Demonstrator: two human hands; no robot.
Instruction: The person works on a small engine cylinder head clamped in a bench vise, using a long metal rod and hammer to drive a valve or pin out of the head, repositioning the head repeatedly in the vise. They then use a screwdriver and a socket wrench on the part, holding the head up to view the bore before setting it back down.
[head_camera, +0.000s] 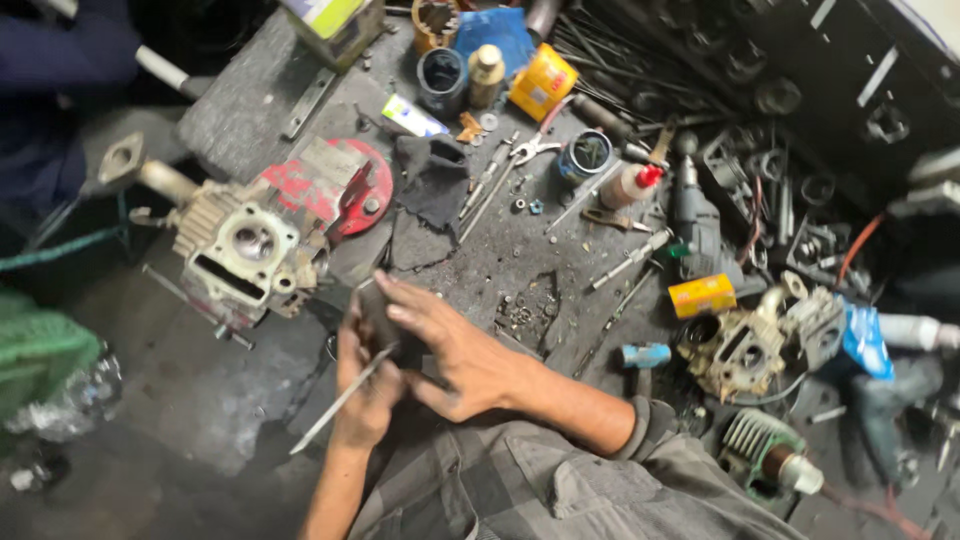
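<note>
My left hand (362, 395) grips a thin flat metal blade (335, 405) that slants down to the lower left. My right hand (445, 345) lies across a small dark part (380, 318) held between both hands, fingers stretched over it. Most of that part is hidden by the fingers. Just to the left, on the greasy bench (240, 110), stands a grimy engine cylinder head (250, 250) with fins and a round bore, against a red vice (340, 185).
A dark rag (430, 185), pliers (525, 150), screwdrivers, tins and a yellow box (542, 82) lie beyond my hands. To the right sit a carburettor body (735, 350), a small orange box (702, 295), a drill (695, 215) and scattered tools. Another person's dark sleeve (60, 50) shows top left.
</note>
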